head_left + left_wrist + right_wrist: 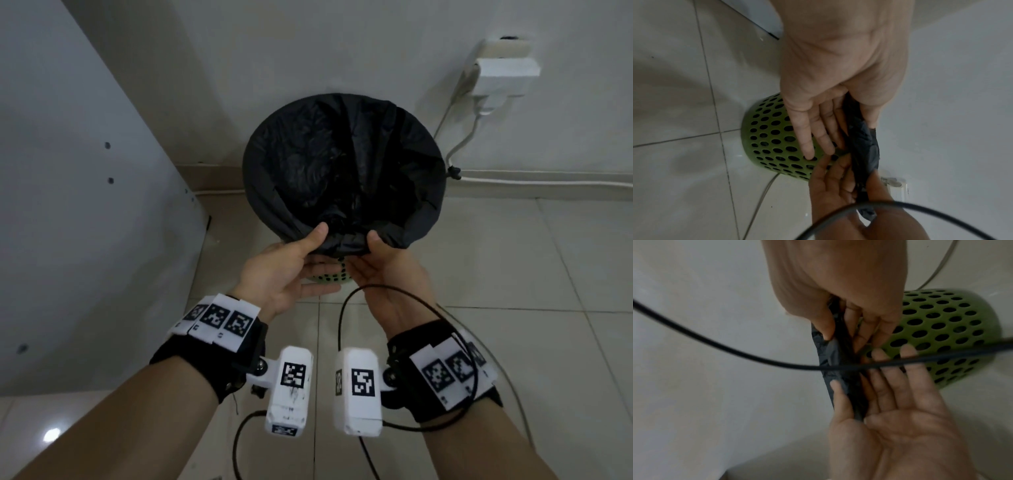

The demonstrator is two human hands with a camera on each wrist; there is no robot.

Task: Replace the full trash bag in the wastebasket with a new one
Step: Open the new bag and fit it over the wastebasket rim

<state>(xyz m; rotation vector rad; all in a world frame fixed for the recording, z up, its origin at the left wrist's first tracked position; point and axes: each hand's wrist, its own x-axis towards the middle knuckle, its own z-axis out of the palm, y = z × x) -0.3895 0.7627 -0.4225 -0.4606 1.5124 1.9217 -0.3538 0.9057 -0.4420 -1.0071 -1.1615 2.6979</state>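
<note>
From the head view, your left hand [291, 263] and right hand [383, 270] each pinch the near hem of the black trash bag [342, 164], thumbs on top, its mouth spread wide over the wastebasket [330, 277]. Your left wrist view shows what the bag hides there: the green, perforated wastebasket wall [768, 133] standing on the tiled floor [684, 178]. Your right wrist view shows crumpled black film clamped between thumbs and fingers [875, 331].

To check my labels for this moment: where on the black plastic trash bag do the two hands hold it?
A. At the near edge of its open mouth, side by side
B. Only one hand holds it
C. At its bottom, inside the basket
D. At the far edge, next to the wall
A: the left hand and right hand pinch the near edge of the black plastic trash bag, over the green perforated plastic wastebasket.
</note>
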